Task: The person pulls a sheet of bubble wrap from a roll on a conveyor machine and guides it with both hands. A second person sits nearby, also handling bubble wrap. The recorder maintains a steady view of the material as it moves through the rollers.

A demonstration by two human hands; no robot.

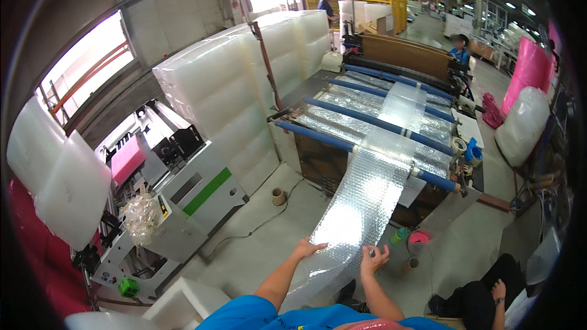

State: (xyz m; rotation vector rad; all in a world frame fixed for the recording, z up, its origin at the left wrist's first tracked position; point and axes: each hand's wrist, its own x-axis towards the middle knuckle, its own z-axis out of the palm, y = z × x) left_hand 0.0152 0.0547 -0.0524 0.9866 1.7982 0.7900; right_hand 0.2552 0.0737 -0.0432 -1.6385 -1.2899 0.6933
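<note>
Left grip pinches the bubble sheet; whether right grip does is unclear, green bottle and pink roll nearby.

Landmark = bubble sheet. Its near end drops behind the blue shirt, so can't see where it stops; glare washes out the middle. Left hand, at sheet's left edge: can't see what's under the film. Right hand, at its right edge: dark bit by the fingers, too small to ID. Right of sheet, another person's black-clad legs show, upper body out of view. Beyond sheet, far worker: face blurred, lower body hidden. Far left of sheet, red material cut by lens rim.
</note>
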